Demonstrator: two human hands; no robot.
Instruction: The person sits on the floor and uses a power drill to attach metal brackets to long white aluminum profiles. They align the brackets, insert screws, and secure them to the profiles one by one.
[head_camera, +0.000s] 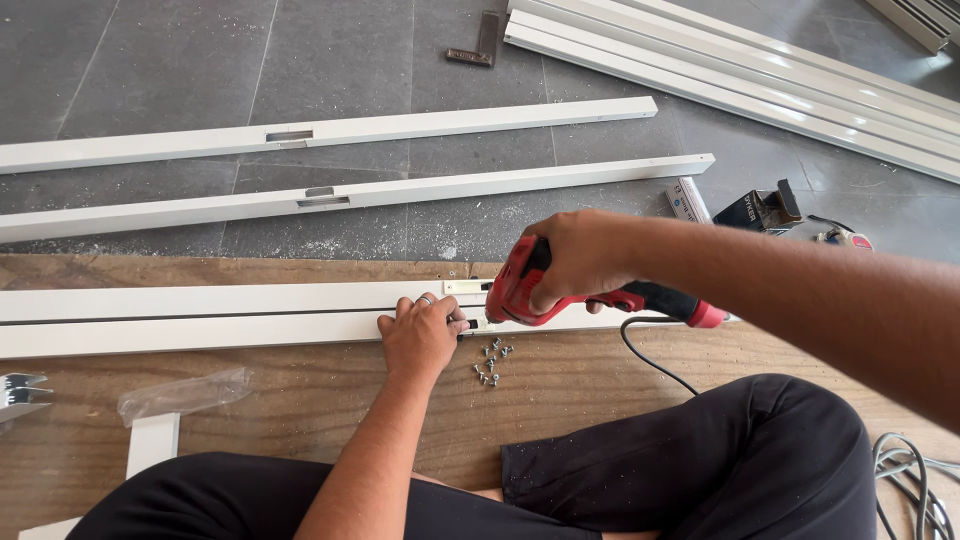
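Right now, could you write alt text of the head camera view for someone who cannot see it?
A seated person's right hand presses a red corded power drill sideways against a long white metal frame bar on a wooden board, while the left hand steadies the bar. Loose screws lie beside the left hand; two more white bars lie on the grey tiled floor.

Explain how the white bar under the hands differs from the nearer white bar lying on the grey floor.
The bar under the hands rests on a wooden board; the floor bar lies on tiles. The left hand presses the first; nothing touches the second. Both are long and white.
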